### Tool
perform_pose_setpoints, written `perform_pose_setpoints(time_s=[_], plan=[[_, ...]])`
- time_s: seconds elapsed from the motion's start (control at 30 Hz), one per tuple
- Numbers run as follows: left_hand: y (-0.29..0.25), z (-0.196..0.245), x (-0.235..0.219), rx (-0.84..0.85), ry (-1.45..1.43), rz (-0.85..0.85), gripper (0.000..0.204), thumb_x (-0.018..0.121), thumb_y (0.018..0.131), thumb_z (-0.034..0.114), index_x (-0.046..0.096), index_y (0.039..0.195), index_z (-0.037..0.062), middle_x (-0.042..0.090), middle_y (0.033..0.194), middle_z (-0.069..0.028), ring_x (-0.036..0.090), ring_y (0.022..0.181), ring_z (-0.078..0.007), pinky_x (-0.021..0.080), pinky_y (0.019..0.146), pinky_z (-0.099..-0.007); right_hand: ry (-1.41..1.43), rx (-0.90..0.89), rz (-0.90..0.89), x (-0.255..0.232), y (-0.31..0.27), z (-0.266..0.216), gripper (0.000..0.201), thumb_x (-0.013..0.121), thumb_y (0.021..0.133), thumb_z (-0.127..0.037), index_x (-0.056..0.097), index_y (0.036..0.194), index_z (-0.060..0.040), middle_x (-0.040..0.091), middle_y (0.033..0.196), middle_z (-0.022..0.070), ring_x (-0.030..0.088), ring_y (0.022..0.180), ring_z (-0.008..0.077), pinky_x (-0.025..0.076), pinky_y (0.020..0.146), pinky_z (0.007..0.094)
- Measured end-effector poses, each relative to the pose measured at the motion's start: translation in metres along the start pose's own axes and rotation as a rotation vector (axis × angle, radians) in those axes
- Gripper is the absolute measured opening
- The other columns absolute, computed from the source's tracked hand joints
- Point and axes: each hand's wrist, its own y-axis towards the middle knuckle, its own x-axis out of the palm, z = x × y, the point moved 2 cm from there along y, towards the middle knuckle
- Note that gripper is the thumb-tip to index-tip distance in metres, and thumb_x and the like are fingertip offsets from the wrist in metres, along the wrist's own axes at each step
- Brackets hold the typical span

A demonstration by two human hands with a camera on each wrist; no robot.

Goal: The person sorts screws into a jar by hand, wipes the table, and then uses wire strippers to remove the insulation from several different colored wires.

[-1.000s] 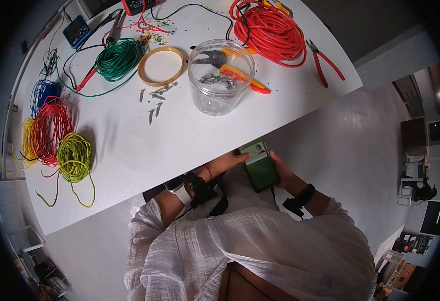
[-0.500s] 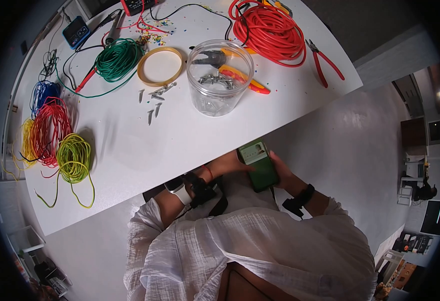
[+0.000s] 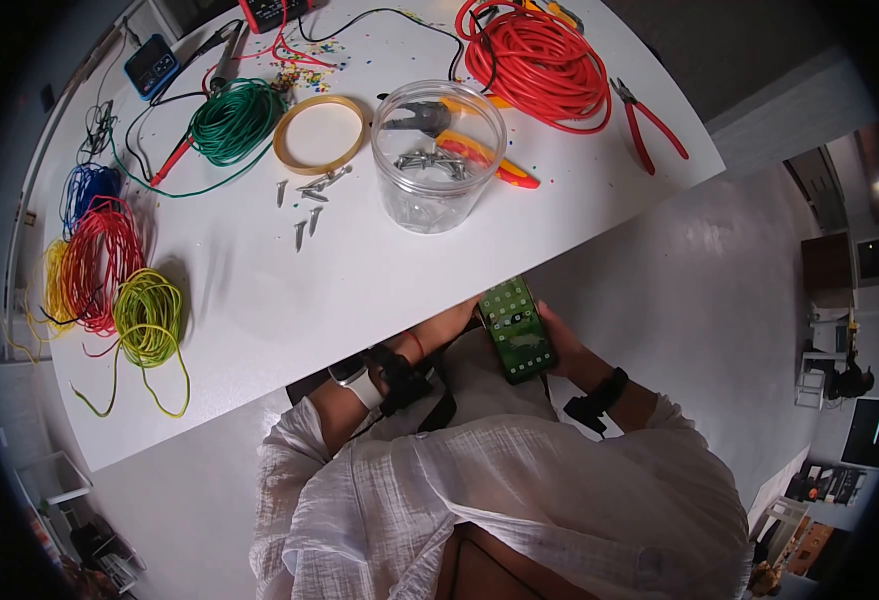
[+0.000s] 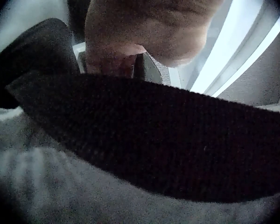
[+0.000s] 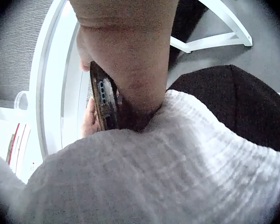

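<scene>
A white table (image 3: 259, 290) curves across a room with a grey floor (image 3: 649, 300), its wearer seated at the near edge in a pale shirt (image 3: 519, 480). Both forearms reach forward from the lap, a watch (image 3: 362, 388) on the left wrist. The right hand (image 3: 563, 340) holds a phone (image 3: 516, 330) along its right side, just off the table's edge, the screen lit with rows of icons. The left hand (image 3: 449, 325) lies against the phone's other side, its fingers mostly hidden (whether they grip cannot be told). Dark fabric (image 4: 154, 135) blocks much of the left wrist view.

Beyond the edge stands a clear jar (image 3: 434, 205), upright, with screws inside; loose screws (image 3: 314, 190) lie beside it, near a tan ring (image 3: 319, 168). Left of these sit a yellow-green coil (image 3: 147, 315), a pinkish-red coil (image 3: 102, 260) and a green coil (image 3: 234, 122). Red-handled pliers (image 3: 639, 140) rest near a thick red cable (image 3: 539, 70). Farthest back are a small boxy device (image 3: 151, 68) and a red instrument (image 3: 267, 12).
</scene>
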Motion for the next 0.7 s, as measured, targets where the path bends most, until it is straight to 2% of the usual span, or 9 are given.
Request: perform_pose_setpoints(time_s=[0.23, 0.47, 0.57, 0.63, 0.7], plan=[[0.001, 0.010, -0.005, -0.008, -0.013, 0.053, 0.044, 0.050, 0.090, 0.036, 0.053, 0.112, -0.0023, 0.060, 0.103, -0.0148, 0.056, 0.096, -0.0220, 0.044, 0.084, -0.0319, -0.014, 0.010, 0.019, 0.002, -0.001, 0.000, 0.061, 0.038, 0.089, -0.051, 0.038, 0.128, -0.0041, 0.053, 0.117, 0.0169, 0.057, 0.103, 0.0281, 0.049, 0.085, 0.0390], [0.001, 0.019, -0.005, -0.049, -0.127, -0.055, 0.047, 0.056, 0.087, 0.035, 0.050, 0.115, -0.0022, 0.057, 0.109, -0.0158, 0.053, 0.103, -0.0223, 0.041, 0.089, -0.0317, -0.050, 0.012, 0.015, 0.002, 0.000, -0.001, 0.058, 0.037, 0.090, -0.048, 0.038, 0.127, -0.0038, 0.053, 0.117, 0.0164, 0.057, 0.102, 0.0270, 0.050, 0.084, 0.0373], [0.002, 0.019, -0.004, -0.092, -0.156, -0.097, 0.049, 0.057, 0.086, 0.034, 0.048, 0.118, -0.0022, 0.056, 0.112, -0.0165, 0.052, 0.105, -0.0225, 0.040, 0.091, -0.0321, -0.113, 0.013, 0.051, 0.003, -0.001, -0.004, 0.053, 0.040, 0.091, -0.043, 0.040, 0.126, -0.0034, 0.055, 0.114, 0.0154, 0.058, 0.100, 0.0255, 0.050, 0.083, 0.0363], [0.002, 0.022, -0.005, -0.116, -0.162, -0.121, 0.050, 0.057, 0.086, 0.033, 0.047, 0.119, -0.0022, 0.055, 0.114, -0.0169, 0.051, 0.106, -0.0227, 0.040, 0.091, -0.0326, -0.190, 0.016, 0.176, 0.000, -0.002, -0.005, 0.047, 0.043, 0.090, -0.037, 0.043, 0.123, -0.0031, 0.057, 0.110, 0.0134, 0.060, 0.096, 0.0227, 0.051, 0.081, 0.0346], [0.001, 0.026, -0.008, -0.111, -0.098, -0.100, 0.044, 0.055, 0.088, 0.030, 0.048, 0.117, -0.0020, 0.056, 0.110, -0.0152, 0.053, 0.102, -0.0206, 0.043, 0.087, -0.0312, -0.207, 0.032, 0.208, -0.004, -0.002, -0.005, 0.045, 0.044, 0.090, -0.035, 0.044, 0.121, -0.0029, 0.057, 0.109, 0.0123, 0.060, 0.095, 0.0210, 0.051, 0.080, 0.0336]])
